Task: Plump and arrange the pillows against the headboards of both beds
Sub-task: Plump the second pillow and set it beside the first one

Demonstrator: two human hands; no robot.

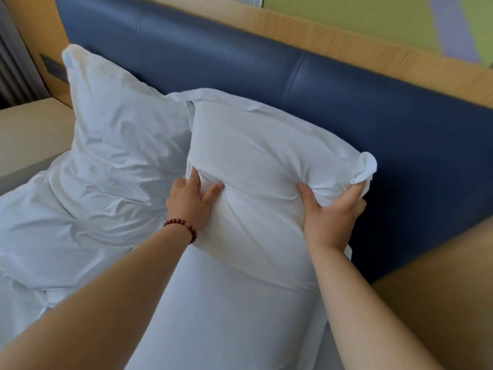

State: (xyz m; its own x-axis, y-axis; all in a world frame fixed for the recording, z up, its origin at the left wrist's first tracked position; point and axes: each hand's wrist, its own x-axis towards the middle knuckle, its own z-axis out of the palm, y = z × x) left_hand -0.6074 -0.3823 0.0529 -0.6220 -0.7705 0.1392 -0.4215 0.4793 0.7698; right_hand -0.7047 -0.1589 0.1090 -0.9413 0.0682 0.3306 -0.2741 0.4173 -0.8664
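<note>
A white pillow [256, 156] stands upright in the middle, leaning on the blue padded headboard [346, 86]. My left hand [189, 201], with a red bead bracelet at the wrist, grips the pillow's left side, fingers sunk into the fabric. My right hand [330, 212] grips its right side just under the bunched top corner. A second white pillow [117, 124] leans against the headboard to the left, touching the first one.
Rumpled white bedding [53, 236] covers the bed at lower left. A beige ledge [29, 134] lies at the left, with a wall switch panel [53, 66] above it. A wooden frame [346, 41] tops the headboard, and a tan surface [440, 289] sits at the right.
</note>
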